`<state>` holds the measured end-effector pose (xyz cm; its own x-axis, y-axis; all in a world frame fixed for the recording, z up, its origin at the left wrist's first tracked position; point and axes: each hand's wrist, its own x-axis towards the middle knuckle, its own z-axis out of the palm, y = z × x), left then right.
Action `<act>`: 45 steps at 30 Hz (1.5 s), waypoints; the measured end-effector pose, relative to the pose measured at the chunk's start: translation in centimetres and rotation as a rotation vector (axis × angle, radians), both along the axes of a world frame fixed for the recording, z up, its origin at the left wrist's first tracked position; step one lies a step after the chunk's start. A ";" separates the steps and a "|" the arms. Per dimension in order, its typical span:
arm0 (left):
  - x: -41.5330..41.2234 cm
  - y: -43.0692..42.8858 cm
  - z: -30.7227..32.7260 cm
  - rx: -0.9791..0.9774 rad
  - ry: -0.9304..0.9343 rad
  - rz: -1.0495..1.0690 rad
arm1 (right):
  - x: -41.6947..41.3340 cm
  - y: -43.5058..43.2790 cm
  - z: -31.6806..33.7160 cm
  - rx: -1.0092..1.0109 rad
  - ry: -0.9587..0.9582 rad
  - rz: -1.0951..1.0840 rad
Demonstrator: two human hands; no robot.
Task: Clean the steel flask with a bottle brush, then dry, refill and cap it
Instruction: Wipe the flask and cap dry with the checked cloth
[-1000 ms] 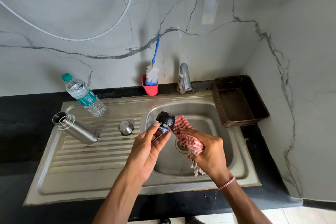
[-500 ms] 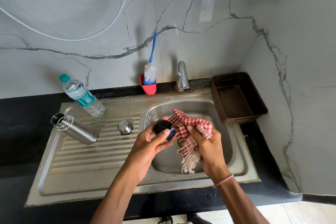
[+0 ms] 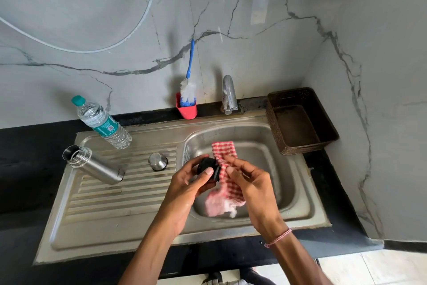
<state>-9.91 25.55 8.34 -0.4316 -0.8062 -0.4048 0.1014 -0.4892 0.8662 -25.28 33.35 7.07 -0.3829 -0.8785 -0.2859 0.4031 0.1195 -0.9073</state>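
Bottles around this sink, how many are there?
2. The plastic water bottle is at the back left of the drainboard; the uncapped steel flask is just in front of it. None seems hidden.

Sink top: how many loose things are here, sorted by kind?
Bottles: 2 (steel flask, plastic water bottle)
Lids: 2 (steel cap; black stopper held in the left hand)
Brushes: 1 (bottle brush)
Cloths: 1 (checked cloth held in the right hand)
Containers: 2 (red holder, brown basket)
Total: 8

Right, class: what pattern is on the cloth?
Red and white checks on the cloth, seen in the head view.
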 end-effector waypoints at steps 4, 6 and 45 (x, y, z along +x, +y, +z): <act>0.5 -0.1 -0.5 -0.002 -0.044 0.046 | -0.3 0.1 0.2 -0.069 0.627 -0.058; 0.7 0.0 -0.5 -0.023 -0.076 0.055 | -0.6 0.1 0.2 -0.053 1.122 -0.088; -0.5 -2.0 0.3 -0.253 -0.227 0.230 | 1.4 -1.7 1.7 -0.397 1.565 0.178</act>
